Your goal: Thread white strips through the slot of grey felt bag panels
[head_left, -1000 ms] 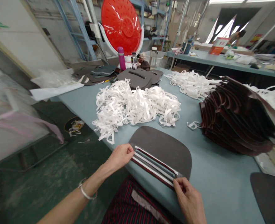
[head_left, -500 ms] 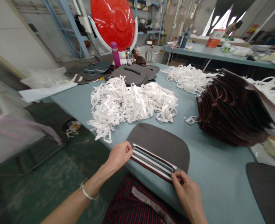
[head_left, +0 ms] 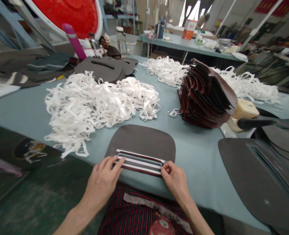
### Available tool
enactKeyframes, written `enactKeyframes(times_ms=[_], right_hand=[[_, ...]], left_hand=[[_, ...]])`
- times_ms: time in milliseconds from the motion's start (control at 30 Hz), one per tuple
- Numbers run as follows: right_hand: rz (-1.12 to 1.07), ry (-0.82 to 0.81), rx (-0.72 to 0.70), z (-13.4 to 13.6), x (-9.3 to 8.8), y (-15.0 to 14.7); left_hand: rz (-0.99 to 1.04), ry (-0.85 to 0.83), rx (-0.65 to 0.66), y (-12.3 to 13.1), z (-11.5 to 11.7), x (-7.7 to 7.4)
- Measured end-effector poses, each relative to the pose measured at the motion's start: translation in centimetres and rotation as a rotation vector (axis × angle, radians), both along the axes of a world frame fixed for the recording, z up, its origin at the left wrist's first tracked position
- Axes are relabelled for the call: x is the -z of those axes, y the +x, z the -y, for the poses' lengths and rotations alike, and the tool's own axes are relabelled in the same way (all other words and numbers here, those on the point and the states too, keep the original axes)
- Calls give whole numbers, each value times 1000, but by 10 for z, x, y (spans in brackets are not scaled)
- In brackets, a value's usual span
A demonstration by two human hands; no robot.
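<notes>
A rounded dark grey panel (head_left: 141, 138) lies flat on the table edge, with a band of dark red, white and grey strips (head_left: 139, 164) across its lower part. My left hand (head_left: 101, 181) rests with spread fingers on the band's left end. My right hand (head_left: 174, 181) is curled at the right end, its fingertips pinching the strips. The band's ends are partly hidden under my fingers.
The blue-grey table (head_left: 198, 169) carries a large tangle of white ribbon (head_left: 93, 111) and a fanned stack of dark brown panels (head_left: 203, 93). A slotted grey panel (head_left: 259, 176) lies at the right. Striped cloth (head_left: 134, 215) covers my lap below the table edge.
The view has swung right, so the table items shift left. My left hand has moved from gripping the band's end to lying flat with fingers spread, and the panel now sits squarer to me.
</notes>
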State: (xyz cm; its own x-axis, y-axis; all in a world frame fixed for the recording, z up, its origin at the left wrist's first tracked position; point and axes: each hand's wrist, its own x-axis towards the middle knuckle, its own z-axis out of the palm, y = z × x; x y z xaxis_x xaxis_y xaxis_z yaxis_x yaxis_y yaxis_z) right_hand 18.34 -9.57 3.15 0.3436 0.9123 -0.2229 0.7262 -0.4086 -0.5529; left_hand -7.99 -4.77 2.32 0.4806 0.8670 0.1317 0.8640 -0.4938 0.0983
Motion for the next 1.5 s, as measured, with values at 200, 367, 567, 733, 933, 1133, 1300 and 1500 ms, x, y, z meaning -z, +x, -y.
enactKeyframes(times_ms=[200, 367, 567, 733, 933, 1133, 1300, 1500], right_hand=[[102, -49, -6, -1, 0, -2], [340, 89, -189, -3, 2, -20], [367, 229, -476, -29, 8, -44], [343, 193, -432, -45, 10, -38], [559, 4, -418, -56, 2, -43], [619, -63, -516, -67, -10, -46], [643, 16, -564, -66, -8, -44], [546, 65, -520, -63, -6, -35]], left_hand=[[-45, 10, -42, 3, 15, 6], [-24, 4, -13, 5, -1, 8], [96, 47, 20, 13, -37, 12], [247, 45, -50, 13, -47, 20], [333, 32, -72, 11, -44, 21], [365, 11, -98, 10, -42, 16], [388, 12, -120, 8, -40, 16], [403, 14, -128, 8, -40, 14]])
